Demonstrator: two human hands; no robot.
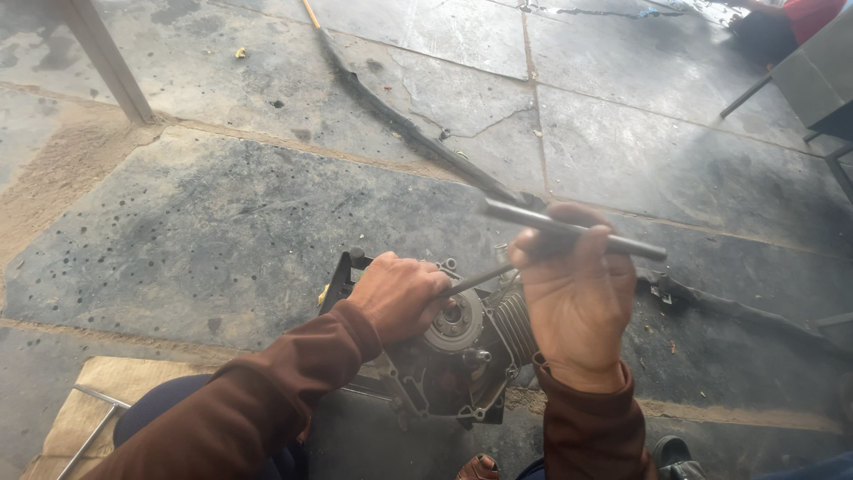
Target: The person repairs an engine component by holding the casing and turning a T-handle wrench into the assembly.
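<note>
Down close, 2 brown sleeves reach out over the stone floor (222, 231), and between them sits a small engine block (453, 373), grimy, resting on a dark metal frame (342, 276) right in front of the person's knees.

The left hand (400, 293) is curled down over the round flywheel (455, 324) on the engine's side, fingers closed around a thin rod (480, 280) that slants up from under the palm. It looks like that rod is being set against the hub as a punch or drift. The cooling fins of the cylinder (514, 324) show just right of the flywheel.

The right hand (573, 293) is wrapped tight on a heavier steel bar (569, 229), held crosswise above the engine, both ends poking out past the fist.

To do this well, I'd judge: keep the thin rod square on its seat, keep the fingers clear of its top, and let the bar fall short and straight so the rod does not skid off the flywheel.

Further out, a long dark strip (418, 133) trails across the cracked slabs, and a pale pole (107, 58) leans at the top left.
</note>
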